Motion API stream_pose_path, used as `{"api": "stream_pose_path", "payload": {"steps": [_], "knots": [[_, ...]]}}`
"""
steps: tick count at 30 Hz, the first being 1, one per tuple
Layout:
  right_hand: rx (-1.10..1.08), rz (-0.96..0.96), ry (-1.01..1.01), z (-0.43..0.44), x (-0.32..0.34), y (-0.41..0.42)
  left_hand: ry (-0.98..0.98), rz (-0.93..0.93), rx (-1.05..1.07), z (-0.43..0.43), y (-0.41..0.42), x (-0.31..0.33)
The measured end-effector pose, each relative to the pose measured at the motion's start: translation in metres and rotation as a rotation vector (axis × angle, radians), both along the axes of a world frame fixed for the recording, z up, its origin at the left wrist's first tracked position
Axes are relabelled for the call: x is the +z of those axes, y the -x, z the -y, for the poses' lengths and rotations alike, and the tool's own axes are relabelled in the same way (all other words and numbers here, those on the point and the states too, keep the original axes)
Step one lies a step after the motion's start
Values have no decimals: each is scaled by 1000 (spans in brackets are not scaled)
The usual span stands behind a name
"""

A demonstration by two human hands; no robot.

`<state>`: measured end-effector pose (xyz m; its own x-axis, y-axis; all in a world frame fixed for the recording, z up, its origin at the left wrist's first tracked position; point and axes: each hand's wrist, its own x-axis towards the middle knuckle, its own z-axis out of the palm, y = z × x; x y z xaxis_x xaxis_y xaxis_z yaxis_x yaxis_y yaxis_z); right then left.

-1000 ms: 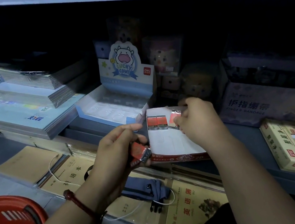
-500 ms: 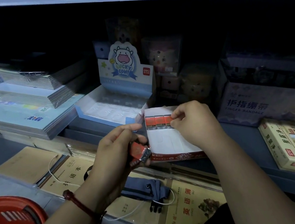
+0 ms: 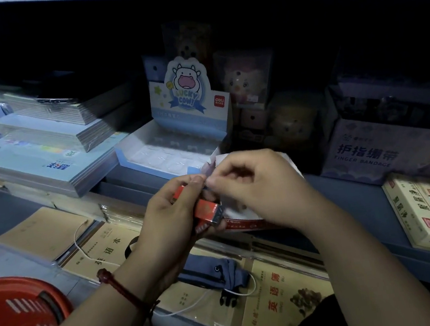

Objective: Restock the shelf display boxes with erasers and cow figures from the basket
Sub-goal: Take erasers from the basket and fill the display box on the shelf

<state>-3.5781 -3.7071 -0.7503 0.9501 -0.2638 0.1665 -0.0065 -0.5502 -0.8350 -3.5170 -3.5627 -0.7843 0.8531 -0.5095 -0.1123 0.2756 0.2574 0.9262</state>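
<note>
Erasers (image 3: pixel 207 213): small stack in red sleeves, clamped in my left grip (image 3: pixel 167 222), held in front of the shelf (image 3: pixel 351 199) and above the notebooks (image 3: pixel 109 246). Long axis runs diagonally, upper left to lower right; the grey end faces point lower right. Another orange-red end shows under my left thumb.

Right grip (image 3: pixel 256 187): fingers curled, thumb and forefinger pinched together at the top of the stack, touching my left thumb tip. Can't tell whether anything is between them.

Eraser display box (image 3: pixel 244 225), white with a red front lip, sits on the shelf just behind the right grip and is mostly hidden by it. Cow display box (image 3: pixel 179 151) is behind it to the left, with a tray of clear pockets and an upright header card. Red basket (image 3: pixel 18 323) is at bottom left, well apart.
</note>
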Motion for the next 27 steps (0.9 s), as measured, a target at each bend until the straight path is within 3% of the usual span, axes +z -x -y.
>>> {"api": "stream_pose_path", "payload": {"steps": [2, 7, 14, 18, 22, 27], "knots": [[117, -70, -81, -7, 1, 3, -12, 21, 8, 0, 0, -1], [123, -123, -82, -5, 0, 2, -23, 47, 84, 0, -2, 0], [-7, -96, -463, 1, 3, 3, 15, -40, 108, -3, -4, 6], [-38, -103, -577, 5, 3, 5, 10, -48, 98, -2, -4, 4], [-104, -29, -474, 11, 3, 4, 7, -29, 71, 0, -4, 2], [-435, 134, -46, 37, 0, 1, -1, -13, 63, 2, -5, -1]]}}
